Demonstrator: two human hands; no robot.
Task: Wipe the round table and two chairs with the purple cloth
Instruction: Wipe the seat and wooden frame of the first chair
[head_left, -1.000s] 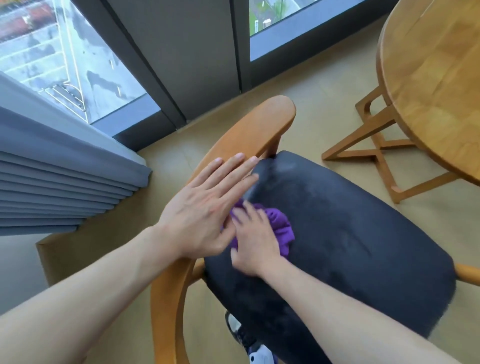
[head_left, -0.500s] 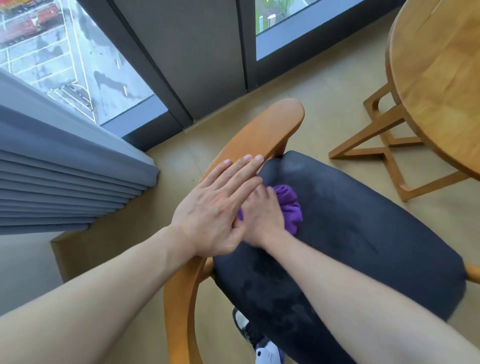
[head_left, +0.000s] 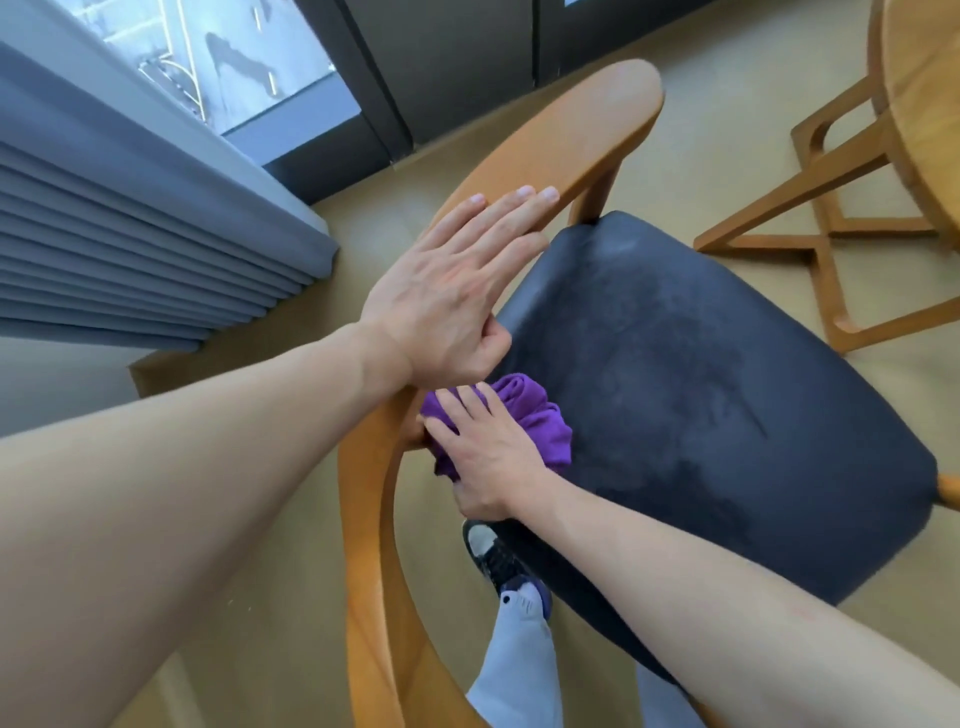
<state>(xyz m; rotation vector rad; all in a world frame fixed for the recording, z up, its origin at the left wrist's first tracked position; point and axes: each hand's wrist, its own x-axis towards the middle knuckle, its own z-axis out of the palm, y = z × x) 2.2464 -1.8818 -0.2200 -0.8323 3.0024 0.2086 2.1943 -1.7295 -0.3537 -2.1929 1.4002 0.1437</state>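
Over by the window: chair takes up most of the view, dark seat pad with a curved wooden back rail running along its left edge.
Table: round table only peeks in at the top right, its legs on the floor beside the chair, well apart from both hands.
Left hand: left hand lies flat on the back rail, fingers straight, just pressing down to steady it, not gripping anything.
Right hand: right hand is spread over the purple cloth, fingers laid on it; can't tell if the thumb is tucked round it.
Cloth spot: bunched up at the left rear edge of the seat, right against the rail.
Risk 1: bunched like that, I'd guess only a small patch really touches the seat, so streaks get missed.
Risk 2: cloth could catch in the gap between seat and rail.
Risk 3: shoe sits under the seat edge, so shoving the chair might bump it.
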